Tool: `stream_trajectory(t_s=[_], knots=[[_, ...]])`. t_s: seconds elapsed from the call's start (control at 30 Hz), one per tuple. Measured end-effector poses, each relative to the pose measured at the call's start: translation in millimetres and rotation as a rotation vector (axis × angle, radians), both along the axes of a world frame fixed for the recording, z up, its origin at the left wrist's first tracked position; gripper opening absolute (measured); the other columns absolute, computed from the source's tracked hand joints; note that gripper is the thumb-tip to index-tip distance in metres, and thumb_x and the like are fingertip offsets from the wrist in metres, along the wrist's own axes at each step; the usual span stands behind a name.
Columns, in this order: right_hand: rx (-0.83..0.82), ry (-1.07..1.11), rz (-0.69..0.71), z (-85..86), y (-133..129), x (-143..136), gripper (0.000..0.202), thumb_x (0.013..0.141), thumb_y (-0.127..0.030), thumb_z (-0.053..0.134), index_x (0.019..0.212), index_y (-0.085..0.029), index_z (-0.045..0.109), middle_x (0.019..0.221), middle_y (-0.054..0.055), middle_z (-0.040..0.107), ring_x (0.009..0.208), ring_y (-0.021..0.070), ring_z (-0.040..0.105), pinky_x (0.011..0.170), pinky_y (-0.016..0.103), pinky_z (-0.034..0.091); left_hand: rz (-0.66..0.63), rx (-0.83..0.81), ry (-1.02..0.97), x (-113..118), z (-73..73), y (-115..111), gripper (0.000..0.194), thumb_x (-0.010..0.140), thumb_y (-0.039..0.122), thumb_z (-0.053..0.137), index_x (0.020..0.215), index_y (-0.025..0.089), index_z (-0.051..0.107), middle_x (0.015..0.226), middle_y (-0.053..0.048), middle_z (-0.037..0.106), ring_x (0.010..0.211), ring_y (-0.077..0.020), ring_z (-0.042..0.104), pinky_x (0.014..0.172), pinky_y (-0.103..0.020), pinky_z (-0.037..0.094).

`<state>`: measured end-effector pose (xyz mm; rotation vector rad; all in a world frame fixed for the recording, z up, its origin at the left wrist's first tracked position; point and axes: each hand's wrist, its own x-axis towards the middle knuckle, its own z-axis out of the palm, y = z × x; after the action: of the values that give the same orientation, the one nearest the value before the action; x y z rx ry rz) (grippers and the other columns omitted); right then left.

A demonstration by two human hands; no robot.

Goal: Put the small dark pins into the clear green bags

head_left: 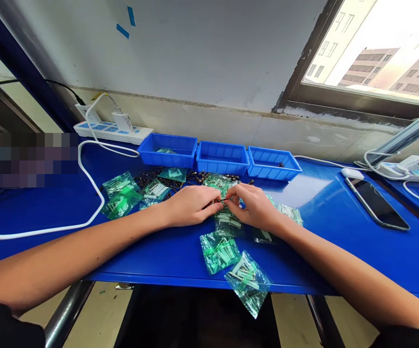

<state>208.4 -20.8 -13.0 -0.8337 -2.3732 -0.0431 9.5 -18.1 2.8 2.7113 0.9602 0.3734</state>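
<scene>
My left hand (196, 203) and my right hand (250, 205) meet over the blue table, with fingertips pinched. Between them is a thin dark screw (225, 199), gripped by both hands; its ends are partly hidden by the fingers. Under and around my hands lie clear green-printed packets; one packet (227, 223) shows white plugs inside. Nearer the table's front edge are a packet (219, 251) and another packet (248, 280) that overhangs the edge. Behind my left hand, loose dark screws (146, 178) are spread among more packets (155, 191).
Three blue bins stand in a row at the back: the left bin (168, 159), the middle bin (222, 166) and the right bin (275, 172). A power strip (139, 136) and white cable (93, 174) are at left. A phone (378, 203) lies at right.
</scene>
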Motion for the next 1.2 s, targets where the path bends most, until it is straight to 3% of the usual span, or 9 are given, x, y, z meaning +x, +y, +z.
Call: stream_trajectory(t_s=[0.57, 1.2], knots=[[0.016, -0.002, 0.022, 3.7, -2.1, -1.0, 0.011, 0.088, -0.019, 0.043, 0.087, -0.019, 0.054, 0.061, 0.0, 0.061, 0.059, 0.0133, 0.055, 0.058, 0.025, 0.041, -0.013, 0.043, 0.035, 0.9, -0.9, 0.8, 0.025, 0.092, 0.028, 0.034, 0.074, 0.018, 0.048, 0.071, -0.002, 0.057, 0.064, -0.0154, 0.052, 0.059, -0.026, 0.035], [0.038, -0.012, 0.027, 2.6, -1.7, -1.6, 0.012, 0.086, -0.018, 0.044, 0.083, -0.019, 0.055, 0.059, 0.0, 0.059, 0.056, 0.0124, 0.053, 0.056, 0.025, 0.04, 0.02, 0.001, 0.012, 1.2, 1.1, -1.0, 0.022, 0.09, 0.026, 0.033, 0.082, 0.018, 0.052, 0.076, -0.002, 0.062, 0.069, -0.0163, 0.056, 0.061, -0.027, 0.037]])
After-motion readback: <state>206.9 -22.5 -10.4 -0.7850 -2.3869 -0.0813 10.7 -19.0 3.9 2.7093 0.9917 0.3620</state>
